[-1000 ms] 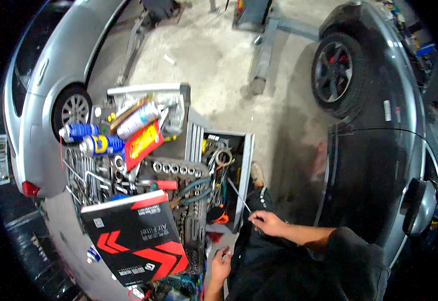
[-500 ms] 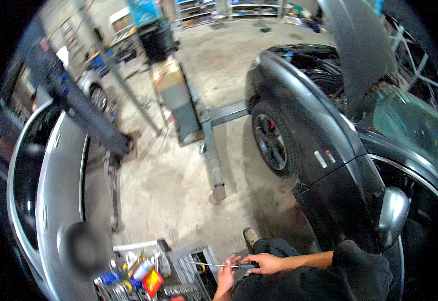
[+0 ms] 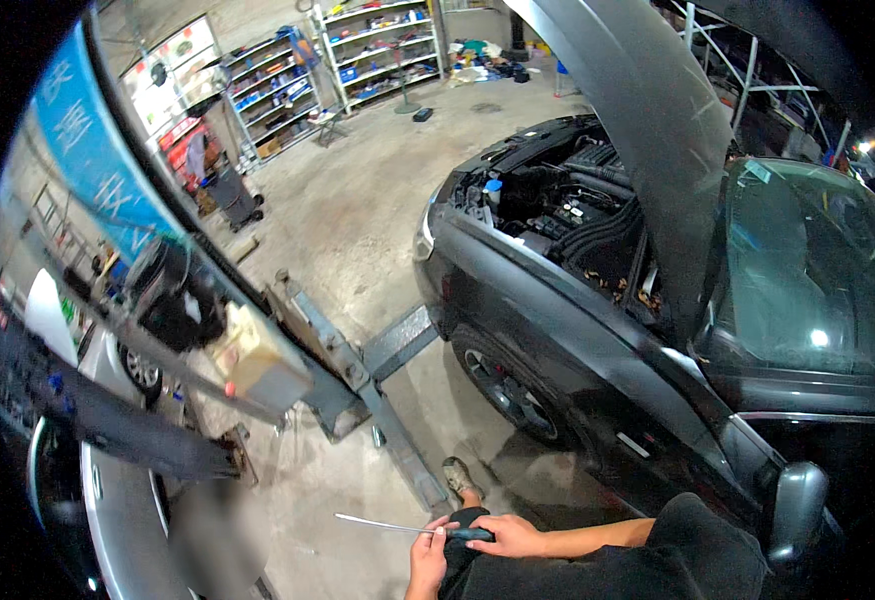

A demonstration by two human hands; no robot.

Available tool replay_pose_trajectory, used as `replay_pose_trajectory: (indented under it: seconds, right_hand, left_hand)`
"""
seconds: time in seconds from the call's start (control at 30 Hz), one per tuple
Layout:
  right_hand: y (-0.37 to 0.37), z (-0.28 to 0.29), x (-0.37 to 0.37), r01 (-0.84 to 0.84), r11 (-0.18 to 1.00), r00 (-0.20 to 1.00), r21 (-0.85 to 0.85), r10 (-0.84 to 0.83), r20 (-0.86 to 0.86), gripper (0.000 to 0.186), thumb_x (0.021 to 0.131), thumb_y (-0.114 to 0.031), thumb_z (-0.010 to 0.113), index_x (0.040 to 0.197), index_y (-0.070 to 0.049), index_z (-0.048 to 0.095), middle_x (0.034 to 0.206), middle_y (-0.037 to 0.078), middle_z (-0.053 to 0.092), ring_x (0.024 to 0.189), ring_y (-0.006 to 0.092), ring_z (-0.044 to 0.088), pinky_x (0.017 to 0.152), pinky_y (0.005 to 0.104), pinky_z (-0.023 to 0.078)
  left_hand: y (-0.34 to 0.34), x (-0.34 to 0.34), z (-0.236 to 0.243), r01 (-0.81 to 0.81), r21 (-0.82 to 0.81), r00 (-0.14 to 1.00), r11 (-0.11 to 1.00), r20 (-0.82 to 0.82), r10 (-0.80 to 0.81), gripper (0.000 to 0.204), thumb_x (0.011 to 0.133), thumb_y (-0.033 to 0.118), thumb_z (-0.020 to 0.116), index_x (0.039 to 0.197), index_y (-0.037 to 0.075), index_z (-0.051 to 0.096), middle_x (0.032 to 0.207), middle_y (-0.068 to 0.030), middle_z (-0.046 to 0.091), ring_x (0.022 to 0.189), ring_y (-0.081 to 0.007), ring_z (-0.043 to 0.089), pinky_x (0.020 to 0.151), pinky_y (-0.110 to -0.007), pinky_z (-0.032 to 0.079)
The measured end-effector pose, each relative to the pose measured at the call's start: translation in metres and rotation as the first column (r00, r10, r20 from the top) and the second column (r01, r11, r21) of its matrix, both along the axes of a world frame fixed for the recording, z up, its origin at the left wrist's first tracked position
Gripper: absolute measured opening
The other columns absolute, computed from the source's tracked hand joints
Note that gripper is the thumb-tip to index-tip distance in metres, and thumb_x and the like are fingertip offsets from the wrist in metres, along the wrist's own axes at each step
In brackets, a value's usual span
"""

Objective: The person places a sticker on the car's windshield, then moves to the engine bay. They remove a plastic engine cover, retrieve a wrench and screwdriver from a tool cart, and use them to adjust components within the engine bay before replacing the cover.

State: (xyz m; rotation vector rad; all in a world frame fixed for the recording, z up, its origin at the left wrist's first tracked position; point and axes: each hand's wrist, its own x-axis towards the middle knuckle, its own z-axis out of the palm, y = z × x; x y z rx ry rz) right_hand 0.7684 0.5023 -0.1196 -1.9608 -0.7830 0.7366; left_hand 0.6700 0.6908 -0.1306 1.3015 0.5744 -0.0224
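Note:
In front of my body I hold a long screwdriver (image 3: 471,534) with a dark blue-green handle and a thin metal shaft that points left. My right hand (image 3: 513,536) is closed round the handle's end. The fingers of my left hand (image 3: 428,556) pinch the shaft close to the handle. To my right stands a dark car (image 3: 557,300) with its hood (image 3: 647,110) raised, so its engine bay (image 3: 572,195) lies exposed. A blue cap (image 3: 493,186) shows in the near front part of the bay.
A lift post base and arm (image 3: 397,450) lie on the floor beside the front wheel (image 3: 507,385). The car's side mirror (image 3: 797,510) sticks out at right. A silver car (image 3: 122,510) stands at left, shelves (image 3: 377,50) at the back. My shoe (image 3: 455,474) is near the lift arm.
My view has swung right and forward, bringing the engine bay more into sight. The tool tray at lower left has left the picture. Both hands keep hold of the screwdriver.

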Motion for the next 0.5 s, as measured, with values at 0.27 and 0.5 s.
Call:
replay_pose_trajectory:
  seconds: [0.27, 0.5]
  right_hand:
    - [0.073, 0.033, 0.228, 0.368, 0.929, 0.917, -0.04, -0.356, 0.179, 0.043, 0.091, -0.046, 0.075, 0.111, -0.007, 0.07, 0.091, 0.016, 0.072, 0.081, 0.0363, 0.071, 0.07, 0.0448, 0.055]
    - [0.132, 0.032, 0.349, 0.681, 0.731, 0.73, -0.043, -0.674, 0.115, 0.043, 0.091, -0.042, 0.076, 0.11, -0.003, 0.069, 0.089, 0.018, 0.071, 0.08, 0.0356, 0.071, 0.07, 0.0438, 0.054]
  left_hand:
    - [0.172, 0.318, 0.025, 0.56, 0.28, 0.823, 0.78, -0.08, -0.563, 0.035, 0.104, 0.026, 0.062, 0.13, 0.002, 0.067, 0.117, -0.0072, 0.073, 0.111, -0.0151, 0.064, 0.097, -0.032, 0.05]
    - [0.292, 0.627, 0.101, 0.36, 0.618, 0.818, 0.699, 0.151, -0.555, 0.036, 0.102, 0.021, 0.062, 0.131, 0.0, 0.063, 0.123, -0.0113, 0.072, 0.112, -0.0196, 0.066, 0.101, -0.034, 0.049]
